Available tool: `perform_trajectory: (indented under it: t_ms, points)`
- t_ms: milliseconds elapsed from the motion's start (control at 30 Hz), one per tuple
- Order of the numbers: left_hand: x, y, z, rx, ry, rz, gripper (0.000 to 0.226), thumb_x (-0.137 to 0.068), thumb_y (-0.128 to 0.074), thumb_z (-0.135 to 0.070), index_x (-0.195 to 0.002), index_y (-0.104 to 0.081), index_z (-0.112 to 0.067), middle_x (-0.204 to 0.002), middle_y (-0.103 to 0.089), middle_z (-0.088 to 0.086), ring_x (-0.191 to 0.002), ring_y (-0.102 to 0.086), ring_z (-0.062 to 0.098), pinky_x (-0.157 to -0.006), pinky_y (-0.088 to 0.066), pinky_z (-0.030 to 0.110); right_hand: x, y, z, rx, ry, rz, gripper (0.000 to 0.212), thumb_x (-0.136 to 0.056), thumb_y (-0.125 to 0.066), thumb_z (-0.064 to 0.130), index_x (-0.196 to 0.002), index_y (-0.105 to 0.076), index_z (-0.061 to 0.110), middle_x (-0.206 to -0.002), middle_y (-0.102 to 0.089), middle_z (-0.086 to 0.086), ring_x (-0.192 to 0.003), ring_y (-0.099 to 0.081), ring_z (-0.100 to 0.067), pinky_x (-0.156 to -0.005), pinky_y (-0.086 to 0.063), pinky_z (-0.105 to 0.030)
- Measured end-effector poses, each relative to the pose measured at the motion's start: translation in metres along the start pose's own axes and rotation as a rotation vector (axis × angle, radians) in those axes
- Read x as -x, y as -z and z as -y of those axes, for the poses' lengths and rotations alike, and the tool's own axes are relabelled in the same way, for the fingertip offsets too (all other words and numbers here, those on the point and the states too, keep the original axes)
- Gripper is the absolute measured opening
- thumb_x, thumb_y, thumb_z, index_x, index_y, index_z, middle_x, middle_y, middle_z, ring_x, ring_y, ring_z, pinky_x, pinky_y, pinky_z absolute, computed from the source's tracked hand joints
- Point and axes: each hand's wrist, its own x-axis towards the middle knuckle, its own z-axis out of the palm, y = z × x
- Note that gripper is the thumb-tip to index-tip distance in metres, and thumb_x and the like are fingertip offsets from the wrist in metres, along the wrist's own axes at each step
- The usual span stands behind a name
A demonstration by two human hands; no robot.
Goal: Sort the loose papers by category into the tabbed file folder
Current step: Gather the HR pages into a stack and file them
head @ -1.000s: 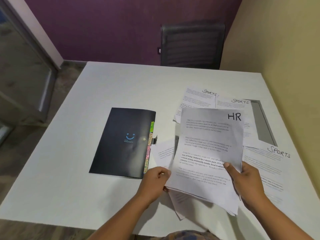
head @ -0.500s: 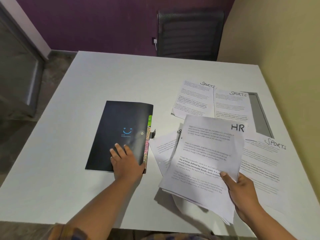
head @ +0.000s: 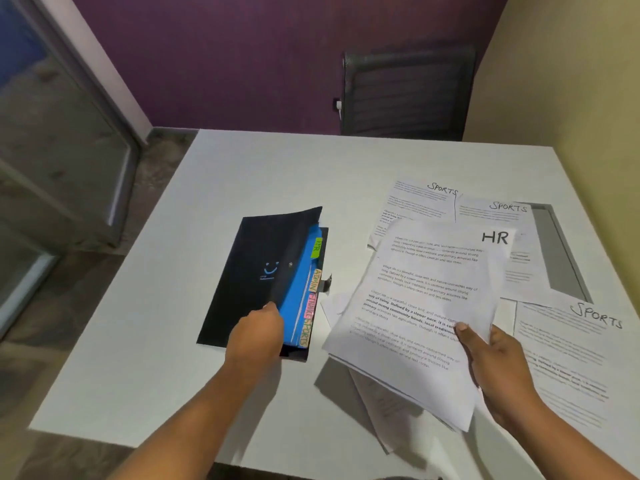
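Note:
A black tabbed file folder (head: 263, 271) lies at the middle of the white table (head: 242, 174). My left hand (head: 258, 336) grips the near edge of its cover and holds it partly lifted, baring blue dividers (head: 301, 292) with tabs marked HR, ADMIN, FINANCE and SPORTS. My right hand (head: 491, 362) holds a small stack of papers (head: 422, 306) above the table, right of the folder; the top sheet is marked HR. Loose sheets marked SPORTS (head: 422, 202) lie flat behind and to the right, another (head: 575, 348) by my right wrist.
A dark chair (head: 408, 95) stands behind the table's far edge. A yellow wall runs along the right side. A grey flat panel (head: 557, 251) lies under the papers at the right. More sheets (head: 336, 306) lie under the held stack.
My left hand let go of the paper stack, moved to the folder and lifted its cover open, baring the blue tabbed dividers. My right hand kept the stack.

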Motion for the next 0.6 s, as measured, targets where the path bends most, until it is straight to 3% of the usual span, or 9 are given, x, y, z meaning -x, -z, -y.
perform_trajectory:
  t_ms: [100,167,267,367,500,600]
  points:
    - [0.016,0.007,0.011,-0.009,-0.026,-0.033,0.035,-0.093,-0.065,-0.031,-0.117,-0.047,-0.013,-0.114,-0.065,0.007,-0.101,-0.067,0.023,-0.082,-0.058,0.033,-0.002,-0.018,0.024,0.108,0.102,0.072,0.016,-0.098,-0.059,0.016,-0.087,-0.071,0.013,-0.057,-0.07,0.013,-0.043,-0.059,0.001,-0.048,-0.038,-0.022]
    - [0.024,0.008,0.014,-0.02,-0.036,-0.059,0.03,-0.093,-0.063,-0.026,-0.114,-0.049,-0.011,-0.109,-0.066,0.009,-0.098,-0.067,0.025,-0.081,-0.057,0.034,-0.002,-0.033,0.039,0.137,0.151,0.12,0.024,-0.098,-0.057,0.015,-0.075,-0.064,0.018,-0.044,-0.06,0.017,-0.036,-0.051,0.003,-0.042,-0.035,-0.013]
    - [0.038,0.01,0.014,-0.009,-0.037,-0.113,0.014,-0.097,-0.054,-0.016,-0.109,-0.054,-0.01,-0.103,-0.069,0.01,-0.092,-0.068,0.028,-0.077,-0.055,0.035,-0.001,-0.057,0.056,0.145,0.192,0.179,0.028,-0.099,-0.057,0.016,-0.071,-0.063,0.016,-0.041,-0.058,0.016,-0.036,-0.05,0.001,-0.038,-0.033,-0.008]
    - [0.053,0.011,0.012,0.073,-0.065,-0.176,0.008,-0.098,-0.053,-0.019,-0.1,-0.053,-0.011,-0.1,-0.069,0.007,-0.085,-0.066,0.025,-0.071,-0.052,0.031,0.0,-0.078,0.064,0.184,0.192,0.202,0.032,-0.098,-0.057,0.017,-0.066,-0.06,0.013,-0.04,-0.056,0.013,-0.037,-0.048,-0.001,-0.038,-0.032,-0.01]
    - [0.065,0.011,0.009,0.264,-0.083,-0.268,0.02,-0.102,-0.042,-0.026,-0.085,-0.04,-0.017,-0.09,-0.064,0.004,-0.072,-0.053,0.017,-0.062,-0.041,0.026,-0.003,-0.094,0.062,0.297,0.194,0.176,0.037,-0.095,-0.057,0.019,-0.061,-0.046,0.008,-0.043,-0.048,0.004,-0.039,-0.042,-0.012,-0.046,-0.031,-0.022]
    - [0.068,0.007,0.01,0.304,-0.093,-0.256,0.019,-0.103,-0.041,-0.031,-0.089,-0.044,-0.019,-0.093,-0.066,0.002,-0.077,-0.062,0.017,-0.066,-0.051,0.025,-0.001,-0.1,0.06,0.355,0.228,0.181,0.038,-0.094,-0.057,0.022,-0.071,-0.052,-0.008,-0.053,-0.051,-0.012,-0.048,-0.045,-0.022,-0.052,-0.033,-0.027]
